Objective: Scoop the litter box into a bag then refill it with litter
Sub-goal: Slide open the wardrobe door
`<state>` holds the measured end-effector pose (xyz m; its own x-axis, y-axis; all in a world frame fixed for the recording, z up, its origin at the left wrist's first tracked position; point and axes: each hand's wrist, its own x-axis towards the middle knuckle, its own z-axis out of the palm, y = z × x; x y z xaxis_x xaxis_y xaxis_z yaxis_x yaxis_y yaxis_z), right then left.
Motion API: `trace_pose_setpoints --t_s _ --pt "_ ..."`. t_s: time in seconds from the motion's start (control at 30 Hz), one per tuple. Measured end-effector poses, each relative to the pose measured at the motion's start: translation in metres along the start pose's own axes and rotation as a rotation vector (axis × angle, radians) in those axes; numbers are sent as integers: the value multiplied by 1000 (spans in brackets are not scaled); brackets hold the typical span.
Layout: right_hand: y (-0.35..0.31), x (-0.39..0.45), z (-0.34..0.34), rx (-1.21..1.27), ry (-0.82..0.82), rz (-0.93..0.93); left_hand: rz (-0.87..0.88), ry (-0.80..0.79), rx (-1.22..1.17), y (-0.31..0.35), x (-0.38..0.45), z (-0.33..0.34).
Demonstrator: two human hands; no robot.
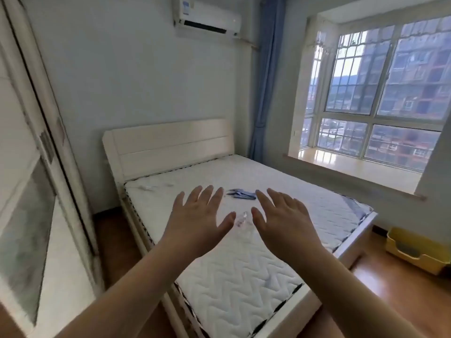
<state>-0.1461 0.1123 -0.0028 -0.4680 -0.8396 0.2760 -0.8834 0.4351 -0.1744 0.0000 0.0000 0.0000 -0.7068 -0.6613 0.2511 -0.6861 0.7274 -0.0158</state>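
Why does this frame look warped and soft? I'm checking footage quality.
Head view: wide-angle bending bows the white wardrobe at left, and it is streaked with motion blur; daylight from the large barred window glares on its glossy sill; both hands, left and right, look slightly soft.

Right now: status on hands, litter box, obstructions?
Left hand and right hand open, empty, raised over the mattress. Yellow litter box on floor far right, untouched. Bed corner between hands and box.
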Motion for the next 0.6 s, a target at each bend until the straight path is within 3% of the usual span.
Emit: trace_pose_setpoints --t_s 0.33,0.6 --pt "1 114 39 82 -40 -384 -380 -24 127 -24 45 18" --pt "-42 149 63 196 -63 -609 -634 -10 192 -41 22 15"
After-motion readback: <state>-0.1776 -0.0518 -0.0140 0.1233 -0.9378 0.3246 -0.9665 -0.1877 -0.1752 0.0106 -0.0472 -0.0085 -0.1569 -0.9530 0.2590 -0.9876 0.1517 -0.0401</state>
